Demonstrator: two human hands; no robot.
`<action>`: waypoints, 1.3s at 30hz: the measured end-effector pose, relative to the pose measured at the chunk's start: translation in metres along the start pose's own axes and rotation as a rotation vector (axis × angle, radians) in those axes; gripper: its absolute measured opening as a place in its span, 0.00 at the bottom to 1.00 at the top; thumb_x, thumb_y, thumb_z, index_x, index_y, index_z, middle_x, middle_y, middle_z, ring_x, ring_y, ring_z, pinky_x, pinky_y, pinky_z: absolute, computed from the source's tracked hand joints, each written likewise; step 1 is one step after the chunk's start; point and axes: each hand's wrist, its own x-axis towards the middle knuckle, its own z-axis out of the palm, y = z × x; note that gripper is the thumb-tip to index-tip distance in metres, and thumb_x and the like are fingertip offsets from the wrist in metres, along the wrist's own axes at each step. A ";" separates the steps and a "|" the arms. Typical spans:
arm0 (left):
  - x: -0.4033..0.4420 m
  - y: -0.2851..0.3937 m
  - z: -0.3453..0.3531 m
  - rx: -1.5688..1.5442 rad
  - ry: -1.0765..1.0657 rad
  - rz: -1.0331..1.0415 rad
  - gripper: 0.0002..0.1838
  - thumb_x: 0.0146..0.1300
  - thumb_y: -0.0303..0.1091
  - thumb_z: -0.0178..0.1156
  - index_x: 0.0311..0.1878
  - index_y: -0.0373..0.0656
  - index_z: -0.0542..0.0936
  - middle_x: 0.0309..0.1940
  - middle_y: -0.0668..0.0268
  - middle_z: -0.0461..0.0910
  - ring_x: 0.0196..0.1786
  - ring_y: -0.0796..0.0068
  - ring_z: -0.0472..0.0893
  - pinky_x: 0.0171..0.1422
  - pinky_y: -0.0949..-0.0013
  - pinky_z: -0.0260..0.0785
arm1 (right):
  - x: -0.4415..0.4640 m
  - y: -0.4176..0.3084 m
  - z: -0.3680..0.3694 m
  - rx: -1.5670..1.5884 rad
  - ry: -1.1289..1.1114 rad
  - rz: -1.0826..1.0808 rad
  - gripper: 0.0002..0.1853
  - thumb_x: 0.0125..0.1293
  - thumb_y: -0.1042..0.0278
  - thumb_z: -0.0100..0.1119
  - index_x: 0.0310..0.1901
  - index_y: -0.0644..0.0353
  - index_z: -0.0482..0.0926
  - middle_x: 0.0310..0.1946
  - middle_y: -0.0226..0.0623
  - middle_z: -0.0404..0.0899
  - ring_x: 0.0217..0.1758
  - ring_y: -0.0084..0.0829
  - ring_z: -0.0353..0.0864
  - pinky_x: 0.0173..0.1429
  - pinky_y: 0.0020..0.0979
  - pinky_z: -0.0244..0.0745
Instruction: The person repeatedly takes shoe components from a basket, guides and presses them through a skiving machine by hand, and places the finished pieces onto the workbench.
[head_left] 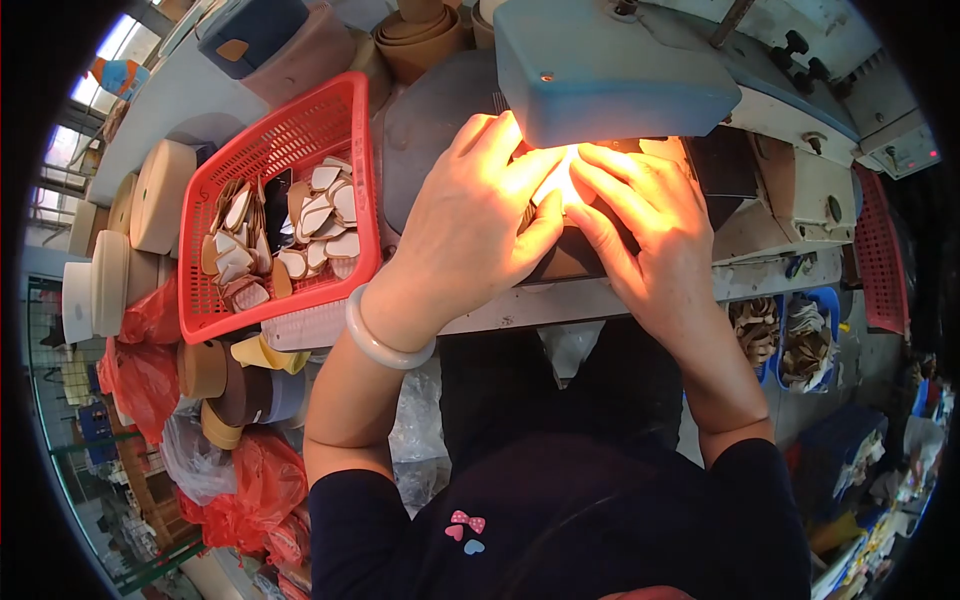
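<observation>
My left hand [475, 215] and my right hand [650, 225] meet under the lit front of a blue-grey machine head [610, 75]. Between their fingertips is a small pale piece [566, 182], washed out by the bright lamp, so its shape and material are unclear. Fingers of both hands are bent and closed on it from either side. A white bangle [385, 340] circles my left wrist. Left of that arm stands a red plastic basket [372, 190] holding many small shield-shaped pieces [318, 215] in white and brown with dark edges.
Rolls of tan strip [420, 40] stand behind the worktable edge [530, 308]. More rolls [165, 195] and red plastic bags [265, 490] crowd the left. Blue bins of scraps [808, 340] sit low on the right, near a red basket [882, 250].
</observation>
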 end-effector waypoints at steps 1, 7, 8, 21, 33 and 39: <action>0.000 -0.001 0.001 -0.002 0.023 0.017 0.16 0.66 0.31 0.68 0.54 0.32 0.87 0.47 0.53 0.81 0.52 0.51 0.79 0.60 0.54 0.77 | -0.001 0.000 0.000 -0.001 -0.001 0.002 0.15 0.70 0.61 0.73 0.52 0.61 0.91 0.57 0.35 0.91 0.57 0.38 0.86 0.64 0.42 0.79; 0.001 -0.002 0.003 -0.013 0.039 0.034 0.14 0.66 0.30 0.68 0.52 0.32 0.87 0.48 0.54 0.82 0.51 0.52 0.80 0.59 0.54 0.78 | -0.004 0.001 0.001 0.005 -0.006 0.009 0.15 0.71 0.61 0.73 0.53 0.60 0.91 0.59 0.34 0.91 0.58 0.37 0.86 0.64 0.42 0.78; 0.001 -0.001 0.003 -0.009 0.043 0.027 0.14 0.66 0.30 0.68 0.52 0.33 0.87 0.46 0.55 0.83 0.51 0.52 0.81 0.59 0.54 0.78 | -0.005 0.002 0.001 0.006 -0.009 0.009 0.15 0.71 0.61 0.73 0.53 0.60 0.91 0.59 0.33 0.91 0.58 0.37 0.86 0.64 0.41 0.78; -0.006 0.001 0.003 0.092 0.060 -0.009 0.11 0.64 0.27 0.74 0.50 0.39 0.91 0.50 0.63 0.92 0.40 0.61 0.81 0.49 0.62 0.78 | -0.006 0.003 0.001 0.009 -0.007 0.037 0.14 0.73 0.65 0.70 0.56 0.59 0.90 0.57 0.33 0.91 0.60 0.38 0.85 0.65 0.42 0.77; -0.003 -0.003 0.002 0.116 0.078 0.010 0.11 0.65 0.27 0.74 0.50 0.39 0.92 0.49 0.63 0.93 0.40 0.61 0.83 0.49 0.62 0.79 | -0.006 0.004 0.000 0.012 -0.031 0.052 0.13 0.74 0.65 0.69 0.56 0.59 0.90 0.56 0.34 0.91 0.60 0.38 0.85 0.66 0.42 0.77; -0.001 -0.012 0.002 0.134 0.060 0.041 0.18 0.58 0.21 0.69 0.53 0.42 0.91 0.42 0.62 0.88 0.47 0.58 0.84 0.54 0.59 0.81 | -0.006 0.005 0.002 0.008 -0.014 0.054 0.13 0.74 0.65 0.69 0.55 0.59 0.91 0.55 0.34 0.92 0.60 0.38 0.86 0.66 0.42 0.77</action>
